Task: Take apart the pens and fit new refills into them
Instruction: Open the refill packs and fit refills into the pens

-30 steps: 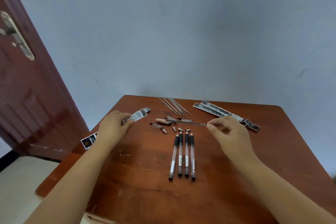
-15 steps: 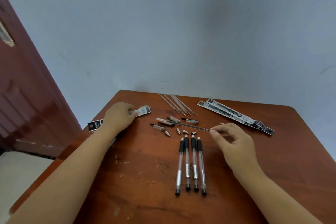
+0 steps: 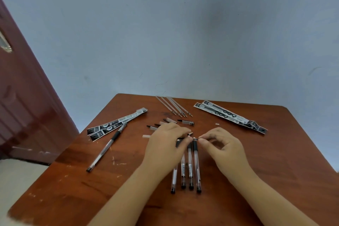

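Observation:
Several clear pen barrels (image 3: 190,169) with black grips lie side by side in a row at the table's middle. Both hands meet over the far ends of this row. My left hand (image 3: 166,146) lies palm down with its fingers curled onto the grip end of one barrel. My right hand (image 3: 224,146) pinches a small metal pen tip (image 3: 195,139) at the top of the rightmost barrel. Several bare refills (image 3: 174,106) lie fanned at the far edge. Loose pen caps (image 3: 186,122) and small tips lie just beyond the hands.
Two refill packets (image 3: 117,123) lie at the left, with a whole pen (image 3: 106,149) beside them. Two more packets (image 3: 231,115) lie at the far right. The wooden table (image 3: 275,180) stands against a blue wall, with a red door (image 3: 23,97) at the left.
My left hand has left the packets and come to the barrel row. My right hand has dropped to the barrel tops; the refill it pinched is no longer seen. The left pen is uncovered.

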The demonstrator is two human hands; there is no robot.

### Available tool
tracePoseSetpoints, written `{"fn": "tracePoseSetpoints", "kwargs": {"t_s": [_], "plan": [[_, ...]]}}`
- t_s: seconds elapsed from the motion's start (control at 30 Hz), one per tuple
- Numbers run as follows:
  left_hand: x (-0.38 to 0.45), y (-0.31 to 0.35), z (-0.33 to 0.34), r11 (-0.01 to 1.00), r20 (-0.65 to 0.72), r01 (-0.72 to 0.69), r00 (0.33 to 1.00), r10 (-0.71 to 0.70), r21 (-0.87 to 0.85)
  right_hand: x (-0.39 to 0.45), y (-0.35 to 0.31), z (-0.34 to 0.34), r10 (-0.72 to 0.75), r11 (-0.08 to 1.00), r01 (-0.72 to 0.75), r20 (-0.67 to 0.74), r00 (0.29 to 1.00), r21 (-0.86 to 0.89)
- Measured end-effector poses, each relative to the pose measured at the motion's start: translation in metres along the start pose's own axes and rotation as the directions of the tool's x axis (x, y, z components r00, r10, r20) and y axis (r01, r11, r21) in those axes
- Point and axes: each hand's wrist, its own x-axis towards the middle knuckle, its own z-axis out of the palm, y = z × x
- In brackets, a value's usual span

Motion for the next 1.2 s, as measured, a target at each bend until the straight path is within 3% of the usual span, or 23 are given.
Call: {"fn": "tracePoseSetpoints", "kwargs": {"t_s": [0.17,0.33,0.53,0.77,0.83,0.97,1.2], "plan": [[-0.01,-0.013,-0.002,0.995,0.089,-0.095,0.992,0.093,0.01,-0.001,-0.003,0.001,-0.05,0.999,0.051,0.093,0.994,-0.012],[-0.013,-0.016,-0.002,0.984,0.092,-0.166,0.983,0.16,0.066,-0.001,0.001,0.001,-0.131,0.976,0.154,0.153,0.98,-0.152],[-0.011,-0.012,-0.01,0.985,0.154,-0.171,0.974,0.166,0.019,0.002,0.0,-0.003,-0.308,0.891,0.347,0.172,0.936,-0.291],[-0.011,-0.014,-0.012,0.987,0.181,-0.156,0.97,0.16,-0.033,0.001,-0.001,-0.006,-0.361,0.822,0.4,0.17,0.917,-0.406],[-0.01,-0.02,-0.016,0.99,0.145,-0.139,0.98,0.139,-0.01,0.003,-0.002,-0.016,-0.344,0.838,0.344,0.079,0.936,-0.423],[-0.008,-0.035,-0.022,0.999,0.084,0.043,0.996,-0.041,-0.024,0.015,0.006,-0.041,-0.139,0.941,0.066,-0.2,0.97,-0.332],[-0.007,-0.038,-0.012,0.99,0.034,0.136,0.99,-0.137,0.031,0.041,0.036,-0.02,0.106,0.803,-0.196,-0.19,0.976,-0.562]]}}
